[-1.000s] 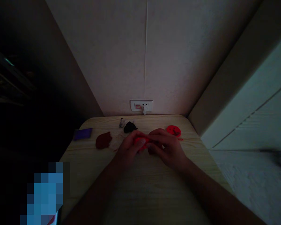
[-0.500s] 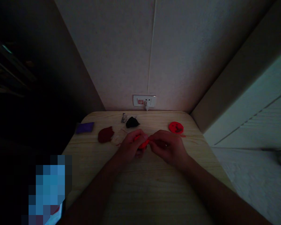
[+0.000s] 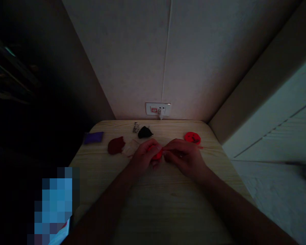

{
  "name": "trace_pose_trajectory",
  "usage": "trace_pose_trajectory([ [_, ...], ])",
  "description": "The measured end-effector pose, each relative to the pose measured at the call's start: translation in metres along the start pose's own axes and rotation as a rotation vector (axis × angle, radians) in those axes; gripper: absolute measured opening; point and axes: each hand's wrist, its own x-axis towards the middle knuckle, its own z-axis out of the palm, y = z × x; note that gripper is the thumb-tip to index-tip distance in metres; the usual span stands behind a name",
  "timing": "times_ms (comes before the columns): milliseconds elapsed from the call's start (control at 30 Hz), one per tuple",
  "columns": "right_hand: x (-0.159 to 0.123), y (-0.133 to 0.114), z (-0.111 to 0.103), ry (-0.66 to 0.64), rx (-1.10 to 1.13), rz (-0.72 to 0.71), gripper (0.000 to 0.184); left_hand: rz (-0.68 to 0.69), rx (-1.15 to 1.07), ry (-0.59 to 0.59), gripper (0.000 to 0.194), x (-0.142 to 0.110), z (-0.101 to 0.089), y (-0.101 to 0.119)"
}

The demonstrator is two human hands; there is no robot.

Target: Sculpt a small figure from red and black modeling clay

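In dim light, my left hand [image 3: 144, 157] and my right hand [image 3: 185, 157] meet over the middle of a light wooden table [image 3: 153, 197]. Both have fingers closed on a small bright red piece [image 3: 156, 153] held between them; most of it is hidden by the fingers. A round red piece with dark marks [image 3: 192, 137] lies just beyond my right hand. A dark red piece [image 3: 115, 145] and a pale scrap [image 3: 130, 149] lie to the left of my left hand.
A black lump [image 3: 144, 132] and a small patterned scrap [image 3: 136, 127] lie near the table's far edge. A purple piece [image 3: 93, 137] sits at the far left edge. A wall socket [image 3: 158, 109] is behind the table. A white cabinet [image 3: 277, 122] stands on the right.
Both hands have shifted slightly on the red piece and closed more tightly round it, so less of it shows now. The view has tilted a little.
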Motion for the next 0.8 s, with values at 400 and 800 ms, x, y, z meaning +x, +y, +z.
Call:
trace_pose_trajectory([
  [400,-0.0036,-0.0007,0.0062,0.125,-0.153,0.039,0.009,0.111,0.157,0.015,0.022,0.0036,-0.0004,-0.001],
  [800,-0.0053,0.0006,0.0059,0.1,-0.223,-0.031,0.002,0.099,0.283,0.029,0.013,0.0012,0.0021,0.0044],
])
